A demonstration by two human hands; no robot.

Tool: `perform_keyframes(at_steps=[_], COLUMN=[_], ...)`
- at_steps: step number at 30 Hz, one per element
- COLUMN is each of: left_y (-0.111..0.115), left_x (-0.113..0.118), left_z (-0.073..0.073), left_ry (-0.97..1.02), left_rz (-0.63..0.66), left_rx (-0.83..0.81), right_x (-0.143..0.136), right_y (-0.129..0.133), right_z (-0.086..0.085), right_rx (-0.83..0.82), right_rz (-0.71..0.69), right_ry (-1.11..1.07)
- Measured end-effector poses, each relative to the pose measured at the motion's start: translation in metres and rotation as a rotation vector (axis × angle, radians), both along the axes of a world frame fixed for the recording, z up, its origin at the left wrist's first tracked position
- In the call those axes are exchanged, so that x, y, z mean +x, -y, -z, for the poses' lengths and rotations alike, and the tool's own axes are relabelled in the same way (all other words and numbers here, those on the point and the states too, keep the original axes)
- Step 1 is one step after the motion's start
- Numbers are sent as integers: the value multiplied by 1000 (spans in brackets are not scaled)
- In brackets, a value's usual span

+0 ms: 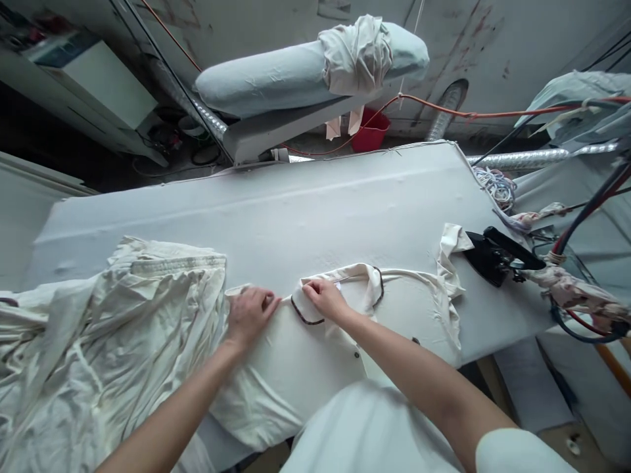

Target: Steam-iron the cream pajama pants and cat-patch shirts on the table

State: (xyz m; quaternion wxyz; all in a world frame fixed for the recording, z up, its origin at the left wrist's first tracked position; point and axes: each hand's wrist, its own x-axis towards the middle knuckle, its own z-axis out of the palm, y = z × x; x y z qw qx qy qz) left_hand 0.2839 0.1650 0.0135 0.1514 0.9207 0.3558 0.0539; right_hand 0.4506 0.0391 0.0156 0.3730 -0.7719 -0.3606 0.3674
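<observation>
In front of you the wide ironing table (305, 203) takes most of the view, covered with a pale grey cloth, and it runs from the left side to the right. Behind it a padded sleeve arm (276, 75) stands higher on its own support, with a loose cloth (357, 56) draped over its far end. On the left part of the table lies a big crumpled heap of cream fabric (98, 335), touching the garment you work on. That garment is a cream shirt (315, 355) with dark piping on its collar (340, 289); it lies flat at the near edge of the table, in the middle, directly before your body, and 2 dark buttons show on its front. On the right side of the table, just beside the shirt's sleeve, the black iron (495, 253) rests, with hoses and cables going off to the right. A red bucket (371, 131) stands on the floor behind the table. Your left hand (250, 314) is pressed on the shirt near the collar, fingers bent, not clearly gripping anything. Your right hand (325, 297) pinches the collar edge between thumb and fingers, just beside the left hand.
</observation>
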Motion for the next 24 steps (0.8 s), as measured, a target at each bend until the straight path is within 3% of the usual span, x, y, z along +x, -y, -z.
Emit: perform_keyframes(at_steps=[3,5,8,10,13,17,19,21,24], left_y=[26,59,99,110,113,113,116,120,122], left_x=[54,111,188,217,226,217,217,218,222], left_z=[-16,-21,-16,-8,-1,-3,-7,-11,-19], left_ry=[231,244,164,173,192,194,190,183,162], left_rz=[-34,-14,-49,-104,-158,-210,-253,-294,-342], left_rx=[-165,-484,-890,-916,-818,-803,-861,-939,-1052], right_x=[21,47,96,124,149,163,167,172,189], right_y=[52,89,126,137,148,159,153,140,124], right_z=[-9,-16,-23,-21,-7,9,4,-8,-32], right_rx=[227,308,267,200,79,10,59,83,-103], right_rz=[99,147,144,25,-173,-85,-71,-157,-355], right_ry=[78,239,498,615,716,675,603,527,446])
